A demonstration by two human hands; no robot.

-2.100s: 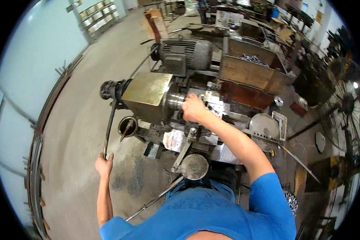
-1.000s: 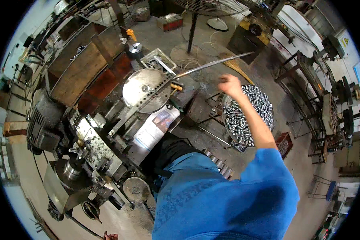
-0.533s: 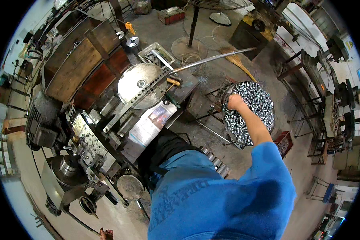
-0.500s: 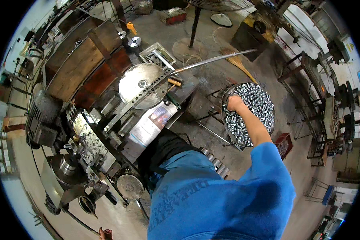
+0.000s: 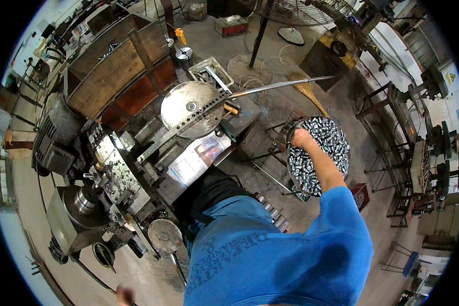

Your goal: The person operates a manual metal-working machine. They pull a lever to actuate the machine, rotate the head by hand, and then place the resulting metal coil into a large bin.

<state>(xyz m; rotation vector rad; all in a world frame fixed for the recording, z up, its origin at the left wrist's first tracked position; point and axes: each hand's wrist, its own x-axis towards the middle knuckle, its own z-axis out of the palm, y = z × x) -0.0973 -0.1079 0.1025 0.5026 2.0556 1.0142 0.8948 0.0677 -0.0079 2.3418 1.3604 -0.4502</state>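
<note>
My right hand (image 5: pixel 302 137) is at the left part of a round tray (image 5: pixel 289 164) heaped with small shiny metal cylinders (image 5: pixel 325 144). Its fingers curl down into a closed shape; anything inside them is hidden. My left hand (image 5: pixel 124 295) shows only in part at the bottom edge, smeared by motion, beside the end of a long dark rod (image 5: pixel 94 278). To my left stands a metal machine with a chuck (image 5: pixel 86 200) and a bed strewn with metal bits. A large round metal disc (image 5: pixel 186 109) lies on it under a perforated bar with a long handle.
A printed paper sheet (image 5: pixel 198 159) lies beside the disc. Behind are a crate of metal bars (image 5: pixel 212 71), a straw broom (image 5: pixel 306 89) and a standing fan (image 5: pixel 301 9). A red bin (image 5: pixel 361 196) sits right of the tray, and metal racks (image 5: pixel 387 97) line the right side.
My view has shifted slightly, moving the machine and tray in the picture. My right hand stays at the tray's left part. My left hand has become blurred and sits slightly further left.
</note>
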